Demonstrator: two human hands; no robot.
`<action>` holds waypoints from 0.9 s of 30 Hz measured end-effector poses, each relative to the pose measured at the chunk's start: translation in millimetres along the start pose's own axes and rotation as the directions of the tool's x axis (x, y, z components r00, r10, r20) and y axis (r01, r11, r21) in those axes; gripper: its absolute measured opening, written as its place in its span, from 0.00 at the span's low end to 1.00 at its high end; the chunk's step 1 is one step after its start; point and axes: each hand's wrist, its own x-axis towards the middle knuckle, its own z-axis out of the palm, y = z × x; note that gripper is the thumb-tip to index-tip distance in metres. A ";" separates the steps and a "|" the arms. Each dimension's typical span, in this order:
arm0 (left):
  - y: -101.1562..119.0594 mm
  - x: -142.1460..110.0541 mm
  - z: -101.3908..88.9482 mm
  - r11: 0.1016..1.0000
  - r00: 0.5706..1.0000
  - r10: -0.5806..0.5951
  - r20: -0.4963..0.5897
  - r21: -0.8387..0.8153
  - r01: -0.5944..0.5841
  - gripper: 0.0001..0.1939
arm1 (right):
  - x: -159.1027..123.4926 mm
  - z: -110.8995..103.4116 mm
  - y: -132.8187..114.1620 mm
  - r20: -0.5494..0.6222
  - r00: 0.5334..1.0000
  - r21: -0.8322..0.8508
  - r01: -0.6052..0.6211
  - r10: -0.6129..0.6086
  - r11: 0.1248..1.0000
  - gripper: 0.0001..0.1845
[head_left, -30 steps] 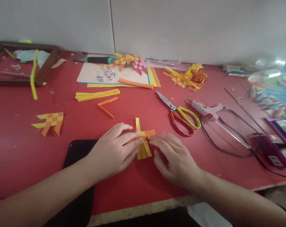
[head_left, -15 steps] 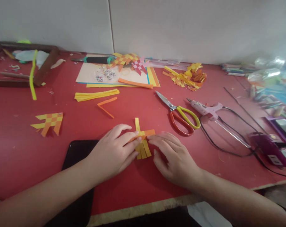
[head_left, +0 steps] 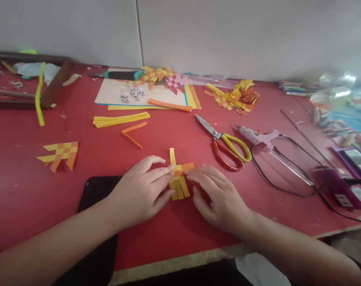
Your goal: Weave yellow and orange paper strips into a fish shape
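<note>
A small weave of yellow and orange paper strips [head_left: 179, 177] lies on the red table [head_left: 174, 135] between my hands. My left hand [head_left: 141, 190] lies flat with its fingers stretched out, the fingertips pressing the left side of the weave. My right hand [head_left: 219, 196] rests palm down on the right, fingers spread, with the fingertips touching the orange strip's end. Part of the weave is hidden under my left fingers.
Red and yellow scissors [head_left: 226, 145] and a pink glue gun [head_left: 259, 137] with its cord lie to the right. A finished woven paper fish [head_left: 61, 153] sits at left. Yellow strips [head_left: 121, 119], paper sheets [head_left: 144, 95] and scraps [head_left: 237, 95] lie behind. A black slab [head_left: 94, 190] is under my left forearm.
The hands stay on the weave; my left fingers have pushed the strips slightly closer together. The view has shifted a little.
</note>
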 end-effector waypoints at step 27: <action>-2.6 -4.2 3.1 0.972 0.985 -0.173 0.021 -0.160 0.174 0.31 | 11.3 8.3 18.2 -0.099 0.993 -0.047 0.058 -0.062 0.997 0.08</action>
